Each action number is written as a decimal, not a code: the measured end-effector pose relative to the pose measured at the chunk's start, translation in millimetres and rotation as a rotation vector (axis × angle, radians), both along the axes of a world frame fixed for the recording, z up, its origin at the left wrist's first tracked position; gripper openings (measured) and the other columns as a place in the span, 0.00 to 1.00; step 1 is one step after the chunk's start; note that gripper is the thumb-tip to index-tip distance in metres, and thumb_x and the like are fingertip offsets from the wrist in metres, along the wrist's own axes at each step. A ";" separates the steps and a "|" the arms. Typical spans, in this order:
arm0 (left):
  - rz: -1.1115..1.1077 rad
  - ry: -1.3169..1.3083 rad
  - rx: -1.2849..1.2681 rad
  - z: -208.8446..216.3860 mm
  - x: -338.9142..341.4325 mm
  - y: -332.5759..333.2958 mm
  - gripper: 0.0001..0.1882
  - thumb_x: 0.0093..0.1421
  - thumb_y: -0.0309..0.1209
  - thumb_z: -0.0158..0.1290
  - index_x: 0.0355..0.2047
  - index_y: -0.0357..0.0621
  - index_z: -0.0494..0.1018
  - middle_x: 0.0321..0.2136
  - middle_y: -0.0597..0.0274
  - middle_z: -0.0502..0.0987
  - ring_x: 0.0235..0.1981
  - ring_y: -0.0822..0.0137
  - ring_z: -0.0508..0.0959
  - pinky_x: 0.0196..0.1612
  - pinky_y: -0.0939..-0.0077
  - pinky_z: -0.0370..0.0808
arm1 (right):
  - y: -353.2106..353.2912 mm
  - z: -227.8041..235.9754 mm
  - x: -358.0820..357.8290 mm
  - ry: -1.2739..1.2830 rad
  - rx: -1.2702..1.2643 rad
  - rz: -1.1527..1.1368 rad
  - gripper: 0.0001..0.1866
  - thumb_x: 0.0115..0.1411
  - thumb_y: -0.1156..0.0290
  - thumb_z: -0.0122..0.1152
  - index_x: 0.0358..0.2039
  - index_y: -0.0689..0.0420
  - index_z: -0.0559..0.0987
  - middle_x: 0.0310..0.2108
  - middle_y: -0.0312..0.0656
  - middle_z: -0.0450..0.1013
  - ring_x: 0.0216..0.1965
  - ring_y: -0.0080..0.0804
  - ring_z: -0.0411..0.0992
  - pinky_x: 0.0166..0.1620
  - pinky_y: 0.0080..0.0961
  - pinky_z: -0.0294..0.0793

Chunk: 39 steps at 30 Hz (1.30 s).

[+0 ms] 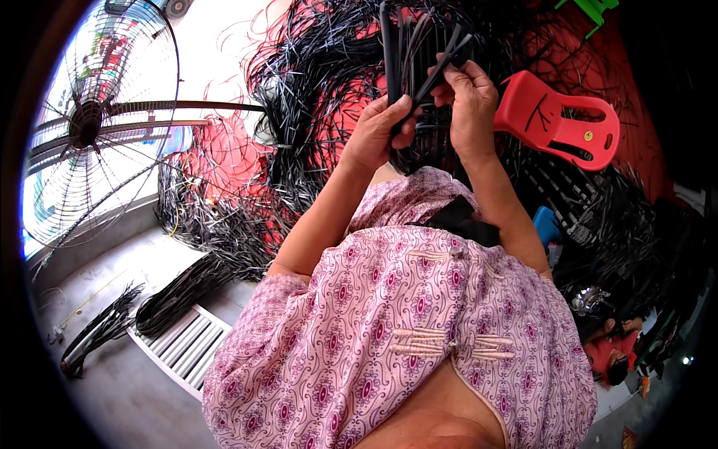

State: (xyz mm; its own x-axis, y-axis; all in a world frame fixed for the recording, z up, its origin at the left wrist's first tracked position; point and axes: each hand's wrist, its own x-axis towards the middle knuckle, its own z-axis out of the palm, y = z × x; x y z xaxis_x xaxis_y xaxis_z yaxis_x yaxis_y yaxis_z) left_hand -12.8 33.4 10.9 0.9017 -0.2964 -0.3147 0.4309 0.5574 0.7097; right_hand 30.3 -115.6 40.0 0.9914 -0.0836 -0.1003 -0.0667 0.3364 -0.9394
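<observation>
My left hand [384, 129] is closed around the lower part of a small bundle of flat black strips [407, 60], thumb pressed across them. The strips fan out upward from my grip. To its right, my right hand [465, 93] pinches one or more of the same strips between thumb and fingers, drawn at a slant across the others. Both hands are raised in front of my lap, close together. Behind them lies a large tangled heap of black strips [299, 97], spread over a red floor covering [224, 153].
A large black wire fan [86, 123] stands at the left. A small red plastic chair [523, 112] is at the right, and part of a green plastic piece [594, 11] beyond it. A white slatted rack [191, 346] holds a black bundle [183, 292]. Another person [609, 355] is at lower right.
</observation>
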 end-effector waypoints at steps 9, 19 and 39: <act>-0.050 -0.032 0.097 6.7 1.4 -8.6 0.15 0.67 0.40 0.50 0.35 0.40 0.74 0.18 0.70 0.69 0.14 0.80 0.63 0.17 0.86 0.60 | -16.8 6.0 14.0 0.055 0.182 -0.093 0.08 0.65 0.73 0.53 0.38 0.60 0.80 0.28 0.40 0.78 0.17 0.14 0.65 0.19 0.12 0.62; -0.128 -0.058 0.223 7.8 -1.2 -11.6 0.15 0.66 0.41 0.51 0.36 0.41 0.76 0.16 0.73 0.67 0.13 0.82 0.61 0.17 0.86 0.54 | -13.7 13.4 -1.3 0.092 -0.088 -0.007 0.31 0.52 0.56 0.72 0.48 0.65 0.74 0.32 0.33 0.75 0.26 0.17 0.69 0.27 0.12 0.64; 0.101 0.023 0.204 15.1 -6.4 -30.2 0.15 0.69 0.43 0.47 0.38 0.43 0.70 0.15 0.67 0.68 0.10 0.80 0.59 0.14 0.87 0.53 | -8.9 -5.6 -9.2 0.112 0.369 -0.073 0.11 0.54 0.74 0.68 0.39 0.60 0.82 0.35 0.36 0.79 0.33 0.21 0.77 0.37 0.18 0.76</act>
